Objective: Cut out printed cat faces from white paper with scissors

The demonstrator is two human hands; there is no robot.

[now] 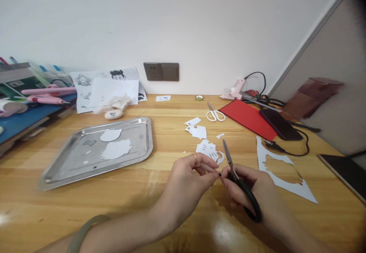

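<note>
Scissors (242,186) in the right hand (259,182), tiny black piece (220,175) pinched by the left hand (185,176).
Between both, it could slip so shallow a pinch and vanish among paper scraps (199,132) at eleven o'clock.

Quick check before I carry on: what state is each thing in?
Left hand: pinching a tiny black piece
Right hand: gripping black-handled scissors
White-handled scissors: lying unheld
Metal tray: holding paper cutouts
White sheet: lying at right, shape cut out
Red sheet: lying flat
Phone: lying down, no lit screen showing
Wall socket: nothing plugged in
</note>
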